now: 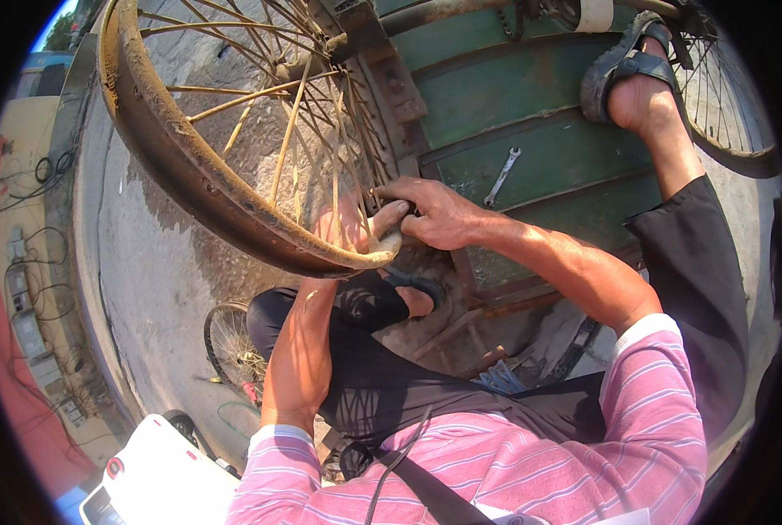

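A rusty spoked wheel rim (181, 166), with no tyre on it, rises at the upper left, its hub fixed beside a green metal cart bed. Behind the lower spokes (296, 144) my left hand (369, 223) reaches up, partly covered by them; its fingers are bent close to the rim's lower right end. From the right, my right hand (441, 214) meets it, index finger stretched to the spokes and the other fingers curled in. Whatever lies between the fingertips is too small or hidden. An open-end wrench (503, 178) lies on the green panel (548, 162) right of my hands.
My sandalled foot (640, 79) rests at the panel's far right, near another spoked wheel (728, 96). A small wheel (236, 346) sits on the ground at lower left. Cables and power strips (30, 337) run along the left side; a white object (159, 472) stands at bottom left.
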`<state>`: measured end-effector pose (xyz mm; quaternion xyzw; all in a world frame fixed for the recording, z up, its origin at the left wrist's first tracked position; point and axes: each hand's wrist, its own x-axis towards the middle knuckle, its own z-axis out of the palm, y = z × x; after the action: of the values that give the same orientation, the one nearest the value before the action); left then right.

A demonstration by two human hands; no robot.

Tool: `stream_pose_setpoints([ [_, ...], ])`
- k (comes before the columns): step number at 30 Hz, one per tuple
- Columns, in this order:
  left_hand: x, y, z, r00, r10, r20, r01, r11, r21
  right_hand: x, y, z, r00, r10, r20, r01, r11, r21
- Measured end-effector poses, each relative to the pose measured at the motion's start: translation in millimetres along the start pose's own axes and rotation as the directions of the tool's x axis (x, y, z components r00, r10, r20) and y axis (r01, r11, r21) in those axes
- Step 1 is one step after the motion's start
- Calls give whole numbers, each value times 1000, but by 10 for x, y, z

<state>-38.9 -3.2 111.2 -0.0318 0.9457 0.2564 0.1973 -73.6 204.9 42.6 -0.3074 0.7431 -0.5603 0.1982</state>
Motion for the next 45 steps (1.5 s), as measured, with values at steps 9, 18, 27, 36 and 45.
stream_pose_setpoints([
  [9, 203, -288, 249, 763, 646, -3, -623, 738, 257, -49, -33, -26, 991, 133, -36, -128, 987, 100],
  [18, 114, -275, 120, 670, 742, -4, -687, 622, 375, 36, -225, 31, 978, 206, -23, -205, 978, 47],
  [27, 64, -158, 19, 808, 589, 12, -583, 796, 162, 89, -15, -57, 976, 182, 123, -215, 904, 370],
  [36, -5, -326, 27, 978, 157, 137, -80, 892, -446, 13, -73, -93, 947, 273, 167, -320, 821, 472],
  [45, 141, -876, 26, 744, 652, -146, -604, 749, 271, -190, -305, -636, 807, 586, 68, -494, 734, -467],
])
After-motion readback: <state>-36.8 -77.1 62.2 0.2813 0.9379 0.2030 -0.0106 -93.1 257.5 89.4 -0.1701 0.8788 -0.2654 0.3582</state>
